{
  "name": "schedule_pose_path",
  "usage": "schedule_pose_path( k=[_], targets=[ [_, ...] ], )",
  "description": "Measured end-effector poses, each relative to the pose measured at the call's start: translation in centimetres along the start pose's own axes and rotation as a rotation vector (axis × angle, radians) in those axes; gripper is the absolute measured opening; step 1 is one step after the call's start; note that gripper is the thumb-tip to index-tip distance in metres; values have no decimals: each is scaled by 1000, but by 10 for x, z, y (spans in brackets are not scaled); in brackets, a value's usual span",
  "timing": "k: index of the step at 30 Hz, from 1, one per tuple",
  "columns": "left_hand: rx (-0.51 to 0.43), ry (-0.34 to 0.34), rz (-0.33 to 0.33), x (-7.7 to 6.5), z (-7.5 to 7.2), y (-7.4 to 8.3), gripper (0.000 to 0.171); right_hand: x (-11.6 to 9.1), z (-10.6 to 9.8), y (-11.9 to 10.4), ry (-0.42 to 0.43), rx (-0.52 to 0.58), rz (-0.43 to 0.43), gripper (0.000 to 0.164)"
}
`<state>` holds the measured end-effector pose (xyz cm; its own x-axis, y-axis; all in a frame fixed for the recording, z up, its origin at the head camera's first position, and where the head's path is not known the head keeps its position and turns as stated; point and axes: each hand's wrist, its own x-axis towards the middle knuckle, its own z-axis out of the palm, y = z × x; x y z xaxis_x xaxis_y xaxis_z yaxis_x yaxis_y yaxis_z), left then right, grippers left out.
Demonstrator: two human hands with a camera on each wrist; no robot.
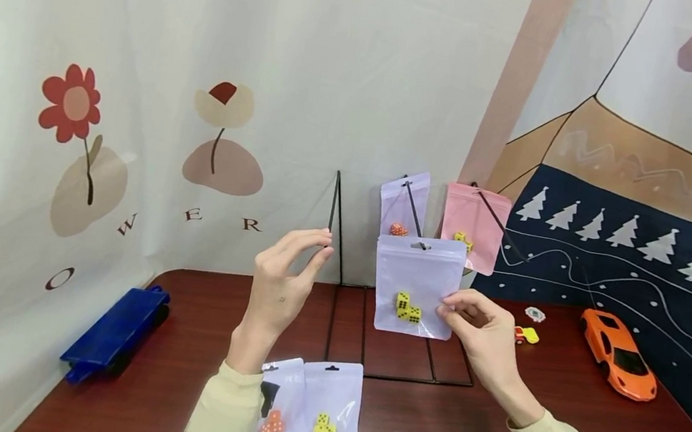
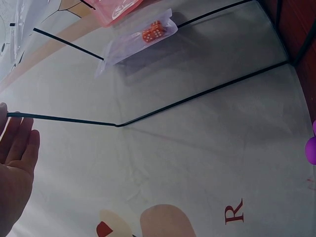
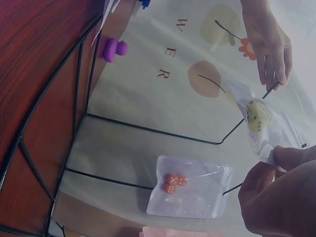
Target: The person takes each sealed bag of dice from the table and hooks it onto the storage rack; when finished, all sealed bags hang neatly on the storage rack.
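My right hand (image 1: 484, 330) pinches the lower right edge of a pale purple zip bag (image 1: 404, 266) holding yellow dice (image 1: 404, 308). The bag is held up in front of a black wire rack (image 1: 332, 326), and its hanging hole overlaps the middle prong's tip in the head view. The fingers of my left hand (image 1: 283, 273) are at the tip of the rack's left prong (image 2: 69, 119), which ends between thumb and fingers. Another purple bag (image 3: 197, 197) with orange dice hangs on the middle prong, and a pink bag (image 1: 475, 217) with yellow dice on the right one.
Two more purple bags lie overlapping on the table, one with orange dice (image 1: 272, 426), one with yellow dice (image 1: 324, 429). A blue toy trailer (image 1: 118, 328) stands left. On the right are an orange toy car (image 1: 617, 354) and a small yellow-red toy (image 1: 526, 335).
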<state>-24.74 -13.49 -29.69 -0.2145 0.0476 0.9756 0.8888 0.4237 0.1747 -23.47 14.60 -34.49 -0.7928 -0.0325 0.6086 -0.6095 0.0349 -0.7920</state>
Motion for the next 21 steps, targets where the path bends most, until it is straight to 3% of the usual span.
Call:
schedule_pose_path(
  k=[21],
  targets=[
    [28,-2,4,0,0,0,18,6,2,3,17,-48,52,14]
  ],
)
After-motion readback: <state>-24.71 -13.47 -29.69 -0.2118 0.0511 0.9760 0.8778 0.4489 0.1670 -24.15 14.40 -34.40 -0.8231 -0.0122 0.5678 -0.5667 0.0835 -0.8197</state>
